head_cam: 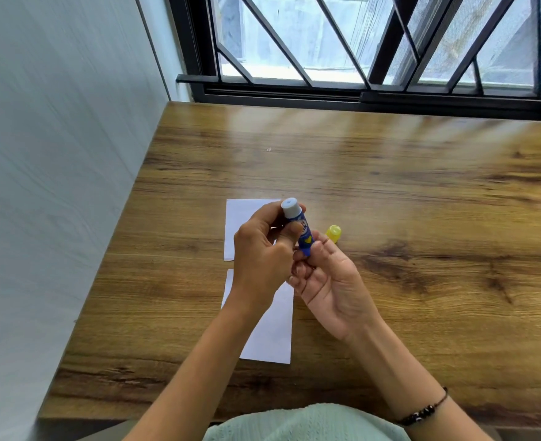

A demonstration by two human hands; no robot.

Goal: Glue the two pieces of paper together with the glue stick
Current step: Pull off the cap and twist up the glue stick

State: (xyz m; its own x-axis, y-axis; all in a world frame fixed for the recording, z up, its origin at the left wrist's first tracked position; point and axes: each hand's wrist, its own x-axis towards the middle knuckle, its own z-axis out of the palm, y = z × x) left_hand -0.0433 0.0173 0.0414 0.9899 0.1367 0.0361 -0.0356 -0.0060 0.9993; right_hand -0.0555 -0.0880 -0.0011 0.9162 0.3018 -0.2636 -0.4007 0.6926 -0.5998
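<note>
The person held the blue glue stick (301,230) up over the wooden desk (422,218), uncapped, its pale glue end pointing up and away. The left hand (262,259) gripped the upper part of the tube, fingers curled round it with the thumb (289,232) pressed against the barrel. The right hand (329,281) pinched the bottom end between its fingertips, palm turned upward. The yellow cap (333,233) lay on the desk just right of the hands. Two white pieces of paper lay flat beneath the arms, the far paper (240,224) and the near paper (274,332), a narrow gap between them. A beaded bracelet (422,412) circled the right wrist.
</note>
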